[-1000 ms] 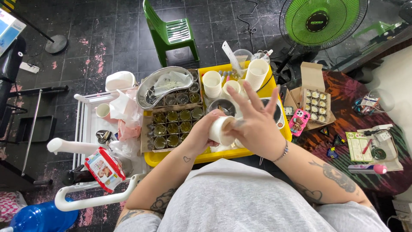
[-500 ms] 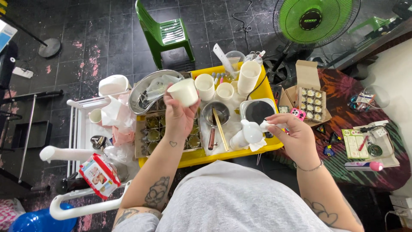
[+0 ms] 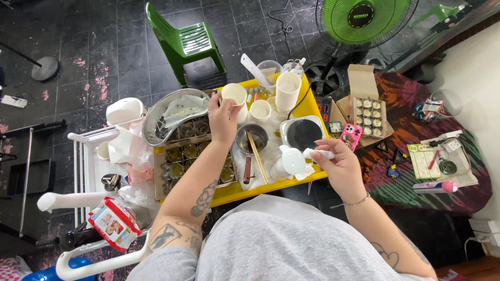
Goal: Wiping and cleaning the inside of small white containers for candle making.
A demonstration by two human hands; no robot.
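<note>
Hands work over a yellow tray (image 3: pixel 271 184) crowded with small jars and a saucepan (image 3: pixel 251 139). The left hand (image 3: pixel 223 117) grips a white paper cup (image 3: pixel 234 94) by its rim, held above the far side of the tray beside a stack of cups (image 3: pixel 287 89). The right hand (image 3: pixel 341 164) pinches the handle of a white scoop (image 3: pixel 293 160) at the near edge. A level cup and a steady scoop would likely prevent spills.
</note>
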